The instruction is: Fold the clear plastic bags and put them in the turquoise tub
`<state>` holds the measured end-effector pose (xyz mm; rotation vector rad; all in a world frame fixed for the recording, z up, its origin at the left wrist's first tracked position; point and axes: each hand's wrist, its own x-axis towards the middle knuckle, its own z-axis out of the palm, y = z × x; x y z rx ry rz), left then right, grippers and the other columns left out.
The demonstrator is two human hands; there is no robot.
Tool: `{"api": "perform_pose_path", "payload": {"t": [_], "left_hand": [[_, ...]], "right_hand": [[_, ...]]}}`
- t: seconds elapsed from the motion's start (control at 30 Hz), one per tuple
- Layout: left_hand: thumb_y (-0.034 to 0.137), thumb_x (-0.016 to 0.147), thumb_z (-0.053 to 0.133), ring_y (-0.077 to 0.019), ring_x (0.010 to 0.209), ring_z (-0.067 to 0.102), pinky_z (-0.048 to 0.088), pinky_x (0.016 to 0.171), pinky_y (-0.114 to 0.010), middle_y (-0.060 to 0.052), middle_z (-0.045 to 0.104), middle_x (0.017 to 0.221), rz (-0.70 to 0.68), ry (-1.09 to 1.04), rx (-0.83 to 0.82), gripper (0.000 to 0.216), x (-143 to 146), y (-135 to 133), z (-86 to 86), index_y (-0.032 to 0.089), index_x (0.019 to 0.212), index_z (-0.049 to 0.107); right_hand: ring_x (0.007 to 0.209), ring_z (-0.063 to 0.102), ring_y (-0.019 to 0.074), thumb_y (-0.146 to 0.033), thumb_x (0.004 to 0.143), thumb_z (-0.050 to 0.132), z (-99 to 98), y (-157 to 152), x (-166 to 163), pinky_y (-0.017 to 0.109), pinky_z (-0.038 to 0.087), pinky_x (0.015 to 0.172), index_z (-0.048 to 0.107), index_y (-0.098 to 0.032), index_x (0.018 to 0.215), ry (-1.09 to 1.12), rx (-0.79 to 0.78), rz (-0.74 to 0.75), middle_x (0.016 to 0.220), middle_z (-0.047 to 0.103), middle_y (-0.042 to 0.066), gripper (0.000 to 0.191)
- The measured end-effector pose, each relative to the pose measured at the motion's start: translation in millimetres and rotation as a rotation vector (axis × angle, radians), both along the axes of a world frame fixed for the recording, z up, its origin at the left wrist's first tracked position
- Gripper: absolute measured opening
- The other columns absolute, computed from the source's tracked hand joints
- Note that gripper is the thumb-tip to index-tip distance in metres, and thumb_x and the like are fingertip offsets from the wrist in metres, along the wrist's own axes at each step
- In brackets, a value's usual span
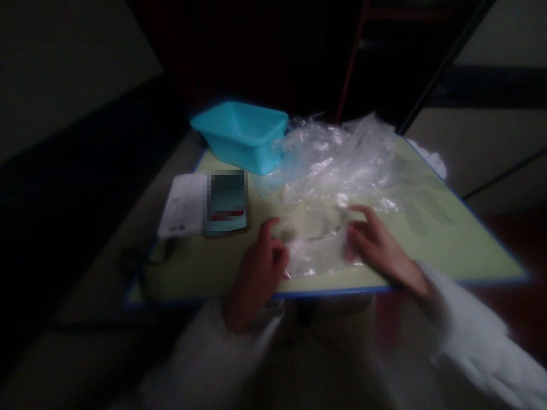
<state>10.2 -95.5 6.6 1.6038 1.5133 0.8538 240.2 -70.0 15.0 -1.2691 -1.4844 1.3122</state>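
Note:
A clear plastic bag (318,259) lies spread near the front edge of the table, between my two hands. My left hand (267,262) grips its left side, index finger stretched forward and the other fingers curled. On the opposite side, my right hand (376,242) has thumb and fingers closed at the bag's right edge, the index finger raised. A dark curved line crosses the upper part of the bag; what it is I cannot make out. Just beyond my hands sits a crumpled heap of clear plastic bags (342,156).
A turquoise plastic basin (265,151) stands at the table's back left. In front of it are a white flat item (184,205) and a pixelated, phone-like object (226,202). A dark cord (158,259) hangs at the left edge. The yellowish table (461,250) has blue edging.

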Motion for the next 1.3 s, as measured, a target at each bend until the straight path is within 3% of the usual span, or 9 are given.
{"api": "perform_pose_path", "payload": {"t": [0.2,0.43,0.67,0.93,1.1,1.3], "left_hand": [[0.016,0.083,0.046,-0.0105,0.043,0.058,0.047,0.048,-0.020,0.009,0.053,0.063,0.017,-0.025,-0.010,0.052,0.5,0.3,1.9,0.016,0.132,0.029],[0.016,0.083,0.046,-0.0096,0.046,0.058,0.047,0.049,-0.020,0.007,0.055,0.068,0.017,-0.045,0.004,0.051,-1.0,0.6,-0.1,0.018,0.132,0.030],[0.015,0.081,0.048,-0.0095,0.047,0.057,0.046,0.047,-0.019,0.007,0.055,0.067,0.054,-0.065,0.003,0.056,-0.3,0.5,-1.4,0.018,0.134,0.028],[0.014,0.081,0.049,-0.0092,0.043,0.056,0.046,0.045,-0.019,0.008,0.057,0.065,0.076,-0.107,-0.018,0.061,1.0,0.5,-0.4,0.018,0.137,0.026],[0.017,0.081,0.051,-0.0088,0.041,0.055,0.045,0.044,-0.019,0.008,0.058,0.066,0.083,-0.149,-0.023,0.063,0.8,-0.2,-0.5,0.019,0.139,0.025],[0.017,0.079,0.054,-0.0094,0.044,0.056,0.047,0.045,-0.020,0.008,0.055,0.065,0.110,-0.138,-0.010,0.066,0.1,0.3,-2.9,0.020,0.139,0.026]], "right_hand": [[0.054,0.061,0.0121,-0.031,0.080,0.061,-0.8,-1.2,-2.0,0.026,0.053,0.045,0.031,-0.025,0.118,0.097,0.065,-0.016,0.081,0.051,-0.004,0.048],[0.073,0.061,0.0127,-0.020,0.078,0.063,-0.8,-6.4,-4.0,0.026,0.057,0.053,0.028,-0.032,0.123,0.162,0.079,0.082,0.099,0.047,0.001,0.058],[0.070,0.064,0.0139,-0.027,0.080,0.061,-1.5,-7.5,-2.4,0.028,0.058,0.051,0.024,-0.032,0.123,0.111,0.073,0.070,0.102,0.043,0.001,0.056],[0.055,0.064,0.0126,-0.038,0.076,0.067,1.5,-6.2,-5.0,0.026,0.056,0.046,0.023,-0.027,0.122,0.071,0.010,-0.039,0.091,0.052,-0.001,0.064],[0.056,0.064,0.0148,-0.036,0.076,0.066,4.9,-4.5,-3.2,0.027,0.056,0.048,0.022,-0.024,0.123,0.048,-0.007,-0.019,0.077,0.058,-0.003,0.065],[0.053,0.061,0.0112,-0.031,0.074,0.066,-1.4,-1.8,0.7,0.025,0.053,0.046,0.027,-0.026,0.121,0.023,0.068,-0.102,0.085,0.055,-0.003,0.062]]}}
